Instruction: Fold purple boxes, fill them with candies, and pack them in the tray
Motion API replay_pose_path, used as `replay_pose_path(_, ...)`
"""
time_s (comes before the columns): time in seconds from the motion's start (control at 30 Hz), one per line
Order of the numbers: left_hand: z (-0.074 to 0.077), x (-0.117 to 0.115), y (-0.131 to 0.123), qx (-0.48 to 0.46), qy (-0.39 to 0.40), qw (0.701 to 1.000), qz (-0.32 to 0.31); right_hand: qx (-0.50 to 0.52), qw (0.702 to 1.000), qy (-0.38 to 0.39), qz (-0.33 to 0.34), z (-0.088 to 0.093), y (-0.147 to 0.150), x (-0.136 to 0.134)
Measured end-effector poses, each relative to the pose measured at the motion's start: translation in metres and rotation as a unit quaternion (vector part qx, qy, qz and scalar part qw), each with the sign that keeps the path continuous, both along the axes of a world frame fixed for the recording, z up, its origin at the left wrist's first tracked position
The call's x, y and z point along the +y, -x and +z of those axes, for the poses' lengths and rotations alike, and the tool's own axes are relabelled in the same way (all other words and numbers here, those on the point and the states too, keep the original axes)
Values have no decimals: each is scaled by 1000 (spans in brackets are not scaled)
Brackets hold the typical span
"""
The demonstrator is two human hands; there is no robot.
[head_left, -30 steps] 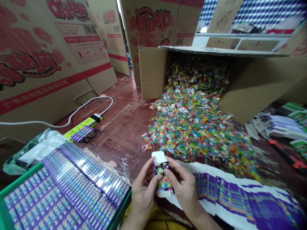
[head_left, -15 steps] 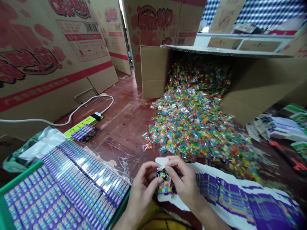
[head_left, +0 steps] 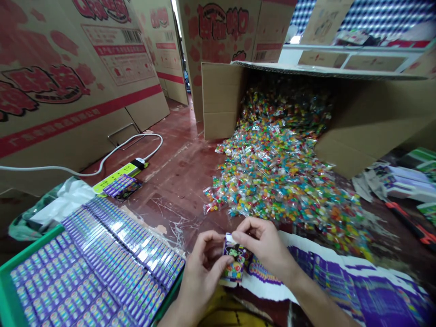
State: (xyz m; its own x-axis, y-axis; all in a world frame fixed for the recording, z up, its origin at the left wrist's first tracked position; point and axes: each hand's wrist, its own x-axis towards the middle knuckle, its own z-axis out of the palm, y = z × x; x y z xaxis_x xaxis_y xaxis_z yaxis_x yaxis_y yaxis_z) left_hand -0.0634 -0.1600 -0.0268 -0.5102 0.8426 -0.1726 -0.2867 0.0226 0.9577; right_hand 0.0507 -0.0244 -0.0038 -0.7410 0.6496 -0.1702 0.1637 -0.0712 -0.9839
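Observation:
A small purple printed candy box (head_left: pixel 234 259) is held upright between my two hands, low in the middle of the view. My left hand (head_left: pixel 207 263) grips its left side, thumb across the front. My right hand (head_left: pixel 260 240) pinches at the box's top edge with thumb and finger, covering that corner. Beside my right forearm lies a long row of flat purple-and-white cartons (head_left: pixel 327 268) on the table. Left of my left hand stands a green tray (head_left: pixel 8 290) filled with rows of purple boxes (head_left: pixel 112 254).
A large cardboard box (head_left: pixel 221 100) lies on its side, spilling a heap of small clear candy packets (head_left: pixel 272 172) onto the red-brown tabletop (head_left: pixel 177 168). A yellow-green power strip (head_left: pixel 116 178) with a white cable sits at left. Red-and-black handled pliers (head_left: pixel 410 225) lie at right.
The white flap standing up at the top of the box has been folded down under my right fingers. My right hand has shifted slightly at the top edge.

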Motion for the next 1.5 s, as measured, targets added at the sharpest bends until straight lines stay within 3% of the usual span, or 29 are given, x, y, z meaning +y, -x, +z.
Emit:
replay_pose_path(0.13, 2, 0, -1, 8, -4, 1000, 1, -14, 999, -47, 15, 2, 1, 5)
replay_pose_path(0.23, 0, -1, 4, 24, 6, 1000, -2, -1, 984, -177, 13, 6, -2, -1)
replay_pose_path(0.33, -3, -2, 12, 30, 14, 999, 4, 10, 954, -294, 67, 8, -8, -12)
replay_pose_path(0.47, -4, 2, 17, -11, -1, 1000, 25, -78, 894, -423, 126, 5, -11, -25)
replay_pose_path(0.57, -3, 2, 19, -8, -7, 999, 33, -107, 861, -475, 148, 6, -8, -28)
replay_pose_path(0.73, -5, -6, 33, 45, 49, 997, -25, -99, 868, -438, 214, 15, -6, -5)
replay_pose_path(0.8, -7, -12, 40, 34, 85, 995, -32, -122, 880, -426, 173, 13, -6, 18)
replay_pose_path(0.87, -9, -16, 43, -4, 109, 994, -7, -161, 862, -474, 77, 7, -3, 42)
replay_pose_path(0.97, -10, -21, 45, -61, 128, 990, 23, -163, 836, -517, 87, -5, 6, 69)
replay_pose_path(1.07, -10, -23, 46, -106, 120, 987, 1, -138, 844, -509, 92, -13, 16, 81)
replay_pose_path(1.13, -13, -22, 47, -104, 104, 989, -26, -118, 858, -496, 62, -14, 19, 84)
replay_pose_path(1.27, -21, -13, 46, -10, 82, 994, -70, -79, 892, -443, -33, -5, 15, 81)
replay_pose_path(1.4, -25, 0, 35, 31, 66, 992, -105, 26, 966, -249, -66, 12, 12, 59)
replay_pose_path(1.47, -23, 5, 28, 26, 42, 993, -111, 60, 979, -182, -63, 18, 13, 45)
replay_pose_path(1.5, -21, 7, 26, 22, 28, 993, -109, 55, 977, -196, -60, 20, 13, 38)
